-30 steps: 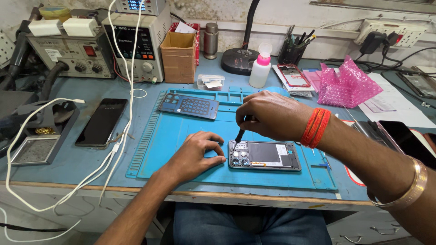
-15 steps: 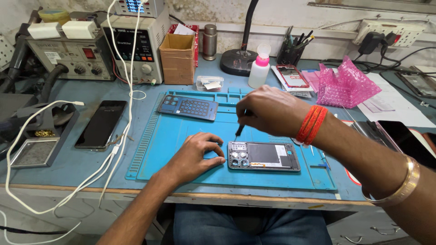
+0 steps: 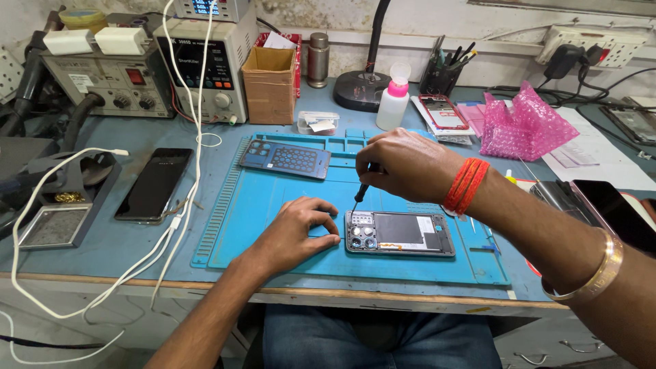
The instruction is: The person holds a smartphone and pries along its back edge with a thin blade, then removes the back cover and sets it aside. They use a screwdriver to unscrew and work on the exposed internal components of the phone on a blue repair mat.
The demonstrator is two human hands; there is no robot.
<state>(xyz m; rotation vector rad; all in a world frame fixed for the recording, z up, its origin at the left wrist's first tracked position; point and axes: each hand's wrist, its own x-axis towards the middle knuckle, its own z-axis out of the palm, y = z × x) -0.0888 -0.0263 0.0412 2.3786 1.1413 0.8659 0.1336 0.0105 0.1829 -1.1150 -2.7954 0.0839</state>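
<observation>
Head view. An opened phone (image 3: 400,233), back cover off and inner parts exposed, lies flat near the front edge of a blue work mat (image 3: 273,225) on the table (image 3: 137,239). The left hand (image 3: 297,229) rests palm-down on the mat, its fingertips touching the phone's camera end; this placement would brace the phone against sliding. The left grip holds nothing and is only pressed against the phone's edge. The right hand (image 3: 403,164) hovers above the phone with its grip narrow, closed around a thin dark screwdriver (image 3: 360,193) held steeply, tip pointing down just above the phone's upper left corner. A pinch near the top of the handle suits turning a fine tool. Red thread bands circle the right wrist, and a metal bangle sits further up the forearm.

The removed back cover (image 3: 285,159) lies on the far part of the mat, apart from the working area. A dark phone (image 3: 154,183) lies left of the mat beside a white cable (image 3: 184,205). At the rear of the table stand a power supply unit (image 3: 205,65), a cardboard box (image 3: 268,83), a bottle with a pink cap (image 3: 392,104) and a pink bubble bag (image 3: 523,126), all well apart from the hands.
</observation>
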